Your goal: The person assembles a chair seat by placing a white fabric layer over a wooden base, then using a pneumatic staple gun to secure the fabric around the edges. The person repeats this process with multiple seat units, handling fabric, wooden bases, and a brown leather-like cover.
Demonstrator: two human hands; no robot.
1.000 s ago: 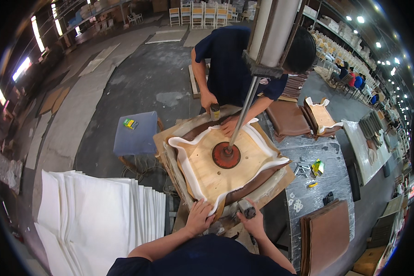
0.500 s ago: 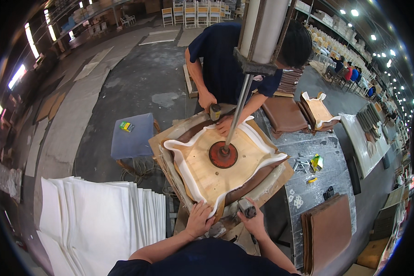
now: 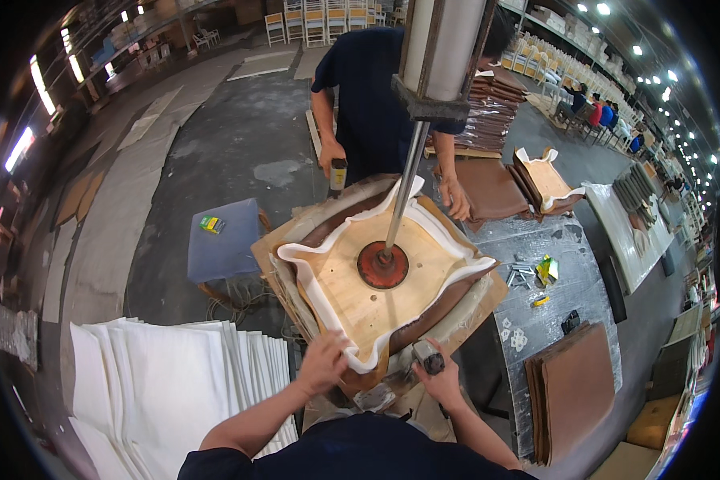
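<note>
Just under my left hand (image 3: 322,362) lies the white foam edge (image 3: 352,352) of an upside-down seat cushion, and I see the fingers curled down over that edge, pressing the padding and brown covering (image 3: 424,308) toward the plywood seat base (image 3: 360,292). My right hand (image 3: 438,380) sits close beside the left one, a little to its right, and it is wrapped around a small grey staple gun (image 3: 424,356) whose nose points at the near rim of the seat. Ahead of both hands, in the middle of the plywood, a round red press pad (image 3: 382,265) bears down on the board, with a steel rod (image 3: 404,188) rising from it to a grey cylinder (image 3: 444,48) above. Past the far side of the seat stands another person in a dark shirt (image 3: 368,88); one of their hands (image 3: 330,152) holds a tool (image 3: 338,174) near the far left corner, the other (image 3: 458,200) rests at the far right edge. Well off to the left of my left hand lies a stack of white foam sheets (image 3: 160,384), and beyond it a blue stool (image 3: 224,244). Off to the right of my right hand, brown covers (image 3: 572,388) are piled on a grey workbench (image 3: 552,308).
</note>
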